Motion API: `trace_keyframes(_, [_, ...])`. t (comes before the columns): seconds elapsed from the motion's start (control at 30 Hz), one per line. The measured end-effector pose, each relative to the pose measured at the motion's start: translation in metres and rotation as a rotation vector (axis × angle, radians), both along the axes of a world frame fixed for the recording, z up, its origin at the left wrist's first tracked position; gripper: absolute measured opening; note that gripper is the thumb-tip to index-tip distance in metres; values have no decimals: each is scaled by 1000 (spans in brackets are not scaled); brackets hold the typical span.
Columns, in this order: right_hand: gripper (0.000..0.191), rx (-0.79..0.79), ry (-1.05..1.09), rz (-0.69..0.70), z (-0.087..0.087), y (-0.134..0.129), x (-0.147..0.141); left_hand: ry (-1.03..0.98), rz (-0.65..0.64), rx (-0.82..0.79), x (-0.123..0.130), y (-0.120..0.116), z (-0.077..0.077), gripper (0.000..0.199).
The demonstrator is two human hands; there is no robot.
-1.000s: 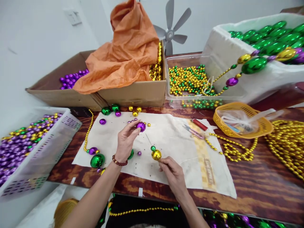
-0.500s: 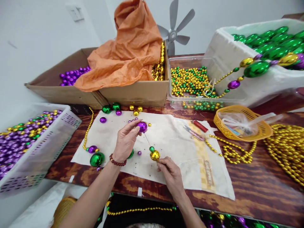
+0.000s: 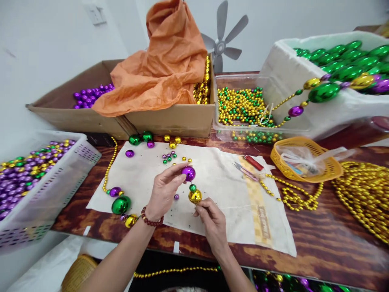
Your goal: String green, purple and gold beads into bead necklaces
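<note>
My left hand (image 3: 164, 188), with a dark red bead bracelet at its wrist, pinches a large shiny purple bead (image 3: 189, 173) between thumb and fingertips. Just below it on the same string are a small green bead (image 3: 193, 187) and a large gold bead (image 3: 195, 196). Fingers of my right hand (image 3: 211, 219) are pinched together at the gold bead's lower edge, on the beaded string; the exact grip point is partly hidden. Left of my left wrist lies more of a strand, with a big green bead (image 3: 120, 205), a purple bead (image 3: 115, 192) and a gold bead (image 3: 131, 220).
Small loose beads (image 3: 169, 157) lie on the white cloth (image 3: 219, 162). Thread snips (image 3: 245, 171) rest near a red-handled tool (image 3: 253, 163). Behind stand a cardboard box (image 3: 170, 121), a clear bin (image 3: 225, 129) and a foam box (image 3: 278, 61). An orange basket (image 3: 306, 174) sits at right.
The purple bead in my left hand has come down to the green bead, and the bare thread between them has shortened. Small loose beads behind my left hand are now uncovered.
</note>
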State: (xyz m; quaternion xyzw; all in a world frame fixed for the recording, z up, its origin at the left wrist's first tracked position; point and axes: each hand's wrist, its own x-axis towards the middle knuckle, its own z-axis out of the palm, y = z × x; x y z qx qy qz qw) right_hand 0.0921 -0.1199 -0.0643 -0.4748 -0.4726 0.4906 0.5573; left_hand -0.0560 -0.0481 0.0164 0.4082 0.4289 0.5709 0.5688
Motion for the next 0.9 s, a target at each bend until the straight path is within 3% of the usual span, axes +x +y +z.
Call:
trace_keyframes(0.3, [17,-176,237,50,8,1,1,-29,17,-4,3,-3,-7,28])
trace_keyframes(0.43, [23,-313,294,-7,3,1,2,21,-31,-33,7,-7,-11,29])
trace_keyframes(0.57, [27,-351,275,-39,0,2,6,166,-135,7,2,-9,-7,29])
trace_keyframes(0.67, [30,-347,273,-56,-2,4,14,337,-242,77,-19,11,-4,36])
trace_keyframes(0.73, [32,-335,263,-71,-3,6,20,516,-170,131,-38,37,-7,35])
trace_keyframes(0.8, [33,-321,237,-83,-6,8,25,816,-52,194,-55,67,-14,28])
trace_keyframes(0.9, [32,-310,211,-94,-9,9,29,1277,-174,323,-62,103,-28,22])
